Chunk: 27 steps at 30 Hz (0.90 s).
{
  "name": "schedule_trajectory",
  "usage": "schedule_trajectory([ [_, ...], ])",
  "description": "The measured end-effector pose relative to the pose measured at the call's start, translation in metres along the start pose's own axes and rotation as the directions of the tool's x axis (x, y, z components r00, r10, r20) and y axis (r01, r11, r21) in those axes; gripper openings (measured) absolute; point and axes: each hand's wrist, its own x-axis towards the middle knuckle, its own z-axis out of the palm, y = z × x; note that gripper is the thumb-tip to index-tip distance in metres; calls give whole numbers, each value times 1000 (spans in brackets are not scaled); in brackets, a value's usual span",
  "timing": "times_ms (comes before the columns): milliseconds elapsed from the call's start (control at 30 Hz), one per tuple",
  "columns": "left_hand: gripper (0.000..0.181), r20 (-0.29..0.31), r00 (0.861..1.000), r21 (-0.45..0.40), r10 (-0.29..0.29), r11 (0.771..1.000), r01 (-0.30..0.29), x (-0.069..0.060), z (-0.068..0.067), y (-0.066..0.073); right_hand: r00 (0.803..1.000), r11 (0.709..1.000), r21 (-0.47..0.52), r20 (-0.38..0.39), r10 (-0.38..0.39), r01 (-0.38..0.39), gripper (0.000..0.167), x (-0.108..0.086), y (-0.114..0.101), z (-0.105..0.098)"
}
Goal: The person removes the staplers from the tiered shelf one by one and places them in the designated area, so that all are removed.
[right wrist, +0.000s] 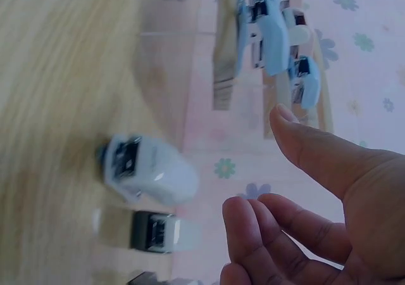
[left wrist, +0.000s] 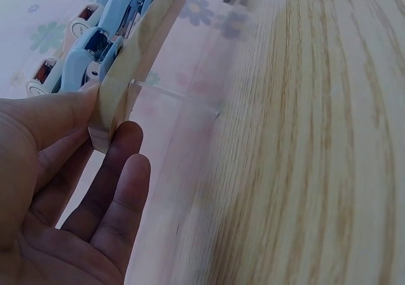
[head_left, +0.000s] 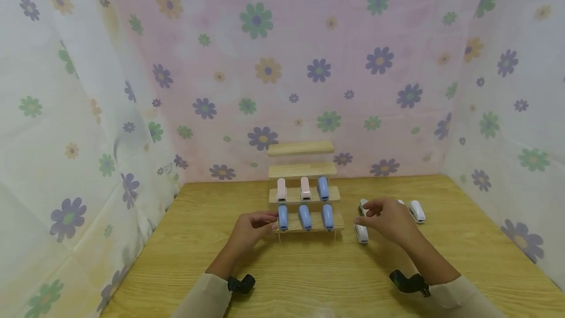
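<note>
A tiered wooden rack (head_left: 304, 195) carries three blue staplers (head_left: 304, 217) on its lowest shelf; two pink staplers (head_left: 281, 190) and a blue stapler (head_left: 323, 188) sit one shelf up. My left hand (head_left: 249, 229) holds the left end of the lowest shelf (left wrist: 114, 101), thumb on top beside a blue stapler (left wrist: 79, 66) and fingers underneath. To the right of the rack, my right hand (head_left: 390, 220) hovers over white staplers on the table, thumb and fingers apart and nothing between them. A white stapler (right wrist: 155, 171) lies near its fingertips in the right wrist view.
The two upper shelves (head_left: 301, 148) hold nothing. Another white stapler (head_left: 417, 211) lies right of my right hand, and others are partly hidden by it. Flowered cloth (head_left: 291, 38) surrounds the back and sides of the wooden table (head_left: 300, 278).
</note>
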Motion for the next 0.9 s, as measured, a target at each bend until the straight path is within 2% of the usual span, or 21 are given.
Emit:
schedule_trajectory([
  [233, 19, -3, 1000, -5, 19, 1000, -19, 2, -1, -1, 1000, 998, 65, -17, -18, 19, 59, 12, -23, -2],
  [400, 19, -5, 1000, -10, 16, 1000, -16, 0, 0, -4, 999, 995, 95, -36, 1, 3, 58, 17, -31, 3],
  [533, 18, -5, 1000, 8, 22, 1000, -22, -1, 0, -6, 1000, 991, 130, -23, 13, -10, 60, 20, -38, 6],
  [900, 18, -3, 1000, 15, 24, 1000, -24, 1, 1, -4, 998, 983, 185, -55, 20, -9, 63, 33, -57, 4],
])
